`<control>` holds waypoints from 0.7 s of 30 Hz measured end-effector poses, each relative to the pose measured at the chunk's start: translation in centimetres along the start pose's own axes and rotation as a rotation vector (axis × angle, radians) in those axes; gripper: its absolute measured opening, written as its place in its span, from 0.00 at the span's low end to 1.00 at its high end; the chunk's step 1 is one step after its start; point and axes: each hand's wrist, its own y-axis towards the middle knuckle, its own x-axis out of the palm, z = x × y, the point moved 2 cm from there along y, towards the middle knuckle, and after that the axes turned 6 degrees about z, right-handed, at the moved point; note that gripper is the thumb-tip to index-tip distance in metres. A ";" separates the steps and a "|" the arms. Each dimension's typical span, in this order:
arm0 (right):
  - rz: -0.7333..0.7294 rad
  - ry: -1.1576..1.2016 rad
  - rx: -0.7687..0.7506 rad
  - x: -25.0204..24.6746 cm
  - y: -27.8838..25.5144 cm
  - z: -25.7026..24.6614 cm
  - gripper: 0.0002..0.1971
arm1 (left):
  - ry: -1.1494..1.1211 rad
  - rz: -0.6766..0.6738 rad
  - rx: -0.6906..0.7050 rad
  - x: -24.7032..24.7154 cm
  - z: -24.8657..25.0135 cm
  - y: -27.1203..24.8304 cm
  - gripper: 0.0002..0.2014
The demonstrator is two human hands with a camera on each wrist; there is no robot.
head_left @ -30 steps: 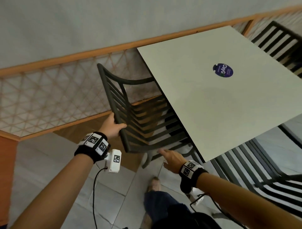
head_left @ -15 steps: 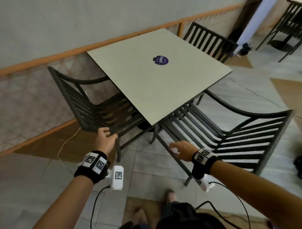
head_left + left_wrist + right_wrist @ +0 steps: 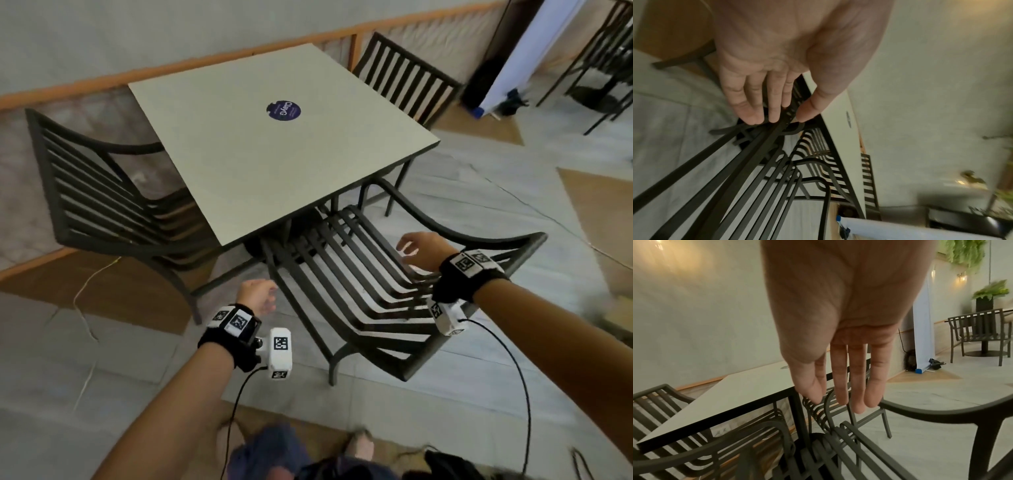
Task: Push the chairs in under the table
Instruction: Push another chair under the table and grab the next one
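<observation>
A square pale table (image 3: 274, 161) carries a round purple sticker. A dark slatted chair (image 3: 89, 195) stands tucked against its left side, and another chair (image 3: 404, 78) stands at the far side. The nearest chair (image 3: 359, 291) is pulled out from the front right side, its seat partly under the top. My left hand (image 3: 269, 296) hovers open by that chair's left front corner, touching nothing. My right hand (image 3: 407, 248) hovers open over its seat slats. The left wrist view has straight fingers (image 3: 774, 110) above the slats (image 3: 748, 170). The right wrist view has straight fingers (image 3: 840, 394) before the table (image 3: 748, 394).
A wooden rail with netting (image 3: 171, 73) runs along the wall behind the table. A white banner stand (image 3: 520, 51) and another table with chairs (image 3: 603, 51) are at the far right. A thin cable (image 3: 85, 308) lies on the tiled floor at left.
My left hand has let go of the left chair's back. The view has swung right, and both hands have moved over to the pulled-out chair.
</observation>
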 end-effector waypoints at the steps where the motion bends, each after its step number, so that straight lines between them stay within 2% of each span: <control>1: -0.013 -0.021 -0.008 -0.7 0.6 1.3 0.10 | 0.007 0.001 -0.043 1.5 -1.1 -0.2 0.02; 7: -0.170 -0.178 -0.008 -2.0 6.0 7.0 0.14 | -0.001 0.013 -0.259 8.5 -7.0 0.0 0.07; 10: -0.222 -0.216 -0.036 -1.3 9.8 8.4 0.14 | 0.015 0.054 -0.316 11.1 -7.1 1.3 0.05; 14: -0.296 -0.252 -0.087 0.0 15.1 9.6 0.17 | 0.019 0.111 -0.398 13.6 -6.3 4.4 0.16; 21: -0.357 -0.254 -0.099 1.6 22.5 13.5 0.19 | -0.126 0.158 -0.555 17.1 -6.8 6.9 0.18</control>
